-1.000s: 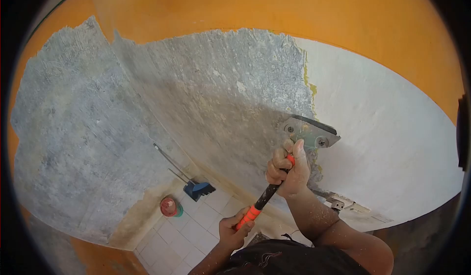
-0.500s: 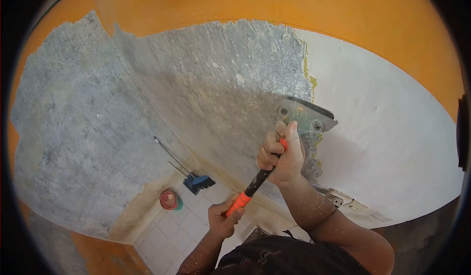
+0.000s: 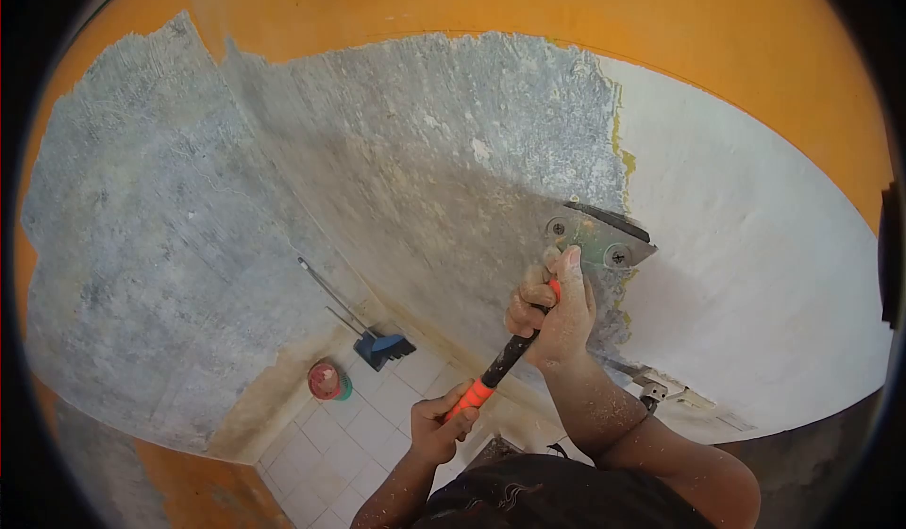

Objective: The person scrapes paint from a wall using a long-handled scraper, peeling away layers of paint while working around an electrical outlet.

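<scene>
We apparently strip white coating, left hand and right hand clamped round the scraper; next stroke needs pressure.

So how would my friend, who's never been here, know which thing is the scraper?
Start at the big wall, where rough grey meets smooth white. At that edge is the scraper, a wide metal head with two screws, its handle gripped by the right hand above the left hand. Its orange grips set it apart from the blue long-handled tool down on the tiles.
</scene>
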A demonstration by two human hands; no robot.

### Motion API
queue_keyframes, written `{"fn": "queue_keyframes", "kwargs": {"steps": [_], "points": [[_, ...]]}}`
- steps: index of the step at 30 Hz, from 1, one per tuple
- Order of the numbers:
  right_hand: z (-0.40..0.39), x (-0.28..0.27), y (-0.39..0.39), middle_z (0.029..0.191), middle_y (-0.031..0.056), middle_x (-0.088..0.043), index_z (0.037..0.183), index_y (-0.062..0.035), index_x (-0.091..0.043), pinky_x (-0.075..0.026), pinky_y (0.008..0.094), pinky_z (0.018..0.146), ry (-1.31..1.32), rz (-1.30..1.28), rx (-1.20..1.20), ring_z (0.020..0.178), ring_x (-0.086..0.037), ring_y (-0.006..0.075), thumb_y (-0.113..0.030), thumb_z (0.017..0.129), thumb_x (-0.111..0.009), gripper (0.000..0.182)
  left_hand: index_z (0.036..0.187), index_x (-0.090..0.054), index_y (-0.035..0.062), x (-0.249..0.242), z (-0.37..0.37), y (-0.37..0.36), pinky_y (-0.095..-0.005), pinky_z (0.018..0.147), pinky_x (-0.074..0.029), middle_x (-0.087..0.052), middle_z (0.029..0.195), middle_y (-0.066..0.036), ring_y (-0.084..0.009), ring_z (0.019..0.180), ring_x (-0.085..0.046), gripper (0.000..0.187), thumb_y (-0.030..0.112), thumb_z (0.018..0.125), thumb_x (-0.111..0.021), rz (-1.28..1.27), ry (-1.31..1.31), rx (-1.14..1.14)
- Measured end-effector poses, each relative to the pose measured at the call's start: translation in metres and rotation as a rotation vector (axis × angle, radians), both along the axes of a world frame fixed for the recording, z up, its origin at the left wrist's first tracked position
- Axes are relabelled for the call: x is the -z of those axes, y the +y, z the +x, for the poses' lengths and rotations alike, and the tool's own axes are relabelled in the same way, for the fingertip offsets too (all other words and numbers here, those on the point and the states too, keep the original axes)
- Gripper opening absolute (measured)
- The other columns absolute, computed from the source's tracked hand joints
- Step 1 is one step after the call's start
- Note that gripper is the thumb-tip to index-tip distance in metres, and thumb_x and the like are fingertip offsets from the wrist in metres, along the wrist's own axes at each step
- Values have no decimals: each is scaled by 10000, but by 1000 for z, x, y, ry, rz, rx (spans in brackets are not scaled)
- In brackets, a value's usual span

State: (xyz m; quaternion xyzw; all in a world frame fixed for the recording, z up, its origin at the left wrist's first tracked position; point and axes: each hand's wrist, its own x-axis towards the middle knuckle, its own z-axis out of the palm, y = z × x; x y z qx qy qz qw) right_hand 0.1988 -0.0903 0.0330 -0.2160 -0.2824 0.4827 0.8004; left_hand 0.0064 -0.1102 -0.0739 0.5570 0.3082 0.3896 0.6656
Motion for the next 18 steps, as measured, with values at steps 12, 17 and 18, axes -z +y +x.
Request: {"fn": "queue_keyframes", "kwargs": {"steps": [12,17,18], "points": [[-3,-6,3,521,-35,-277,701,-154,-306,-233,258,355,35,-21,31,376,-275,83,-446,931,-384,380,1175,-535,-33,4,0,15,-175,432,-345,-539,627,2,-35,478,-429,417,96,794,-644,-56,-11,40],[-1,-26,0,524,-33,-276,716,-164,-325,-250,252,363,25,19,42,388,-291,80,-455,932,-365,365,1167,-539,-42,-19,0,18,-173,438,-351,-541,621,8,-37,480,-447,425,93,780,-653,73,25,20],[1,-18,-3,522,-32,-272,710,-161,-327,-247,251,360,71,37,13,385,-285,81,-459,932,-362,373,1167,-538,-43,-18,-1,14,-174,446,-357,-545,625,7,-37,483,-449,425,98,783,-654,91,78,23]]}}
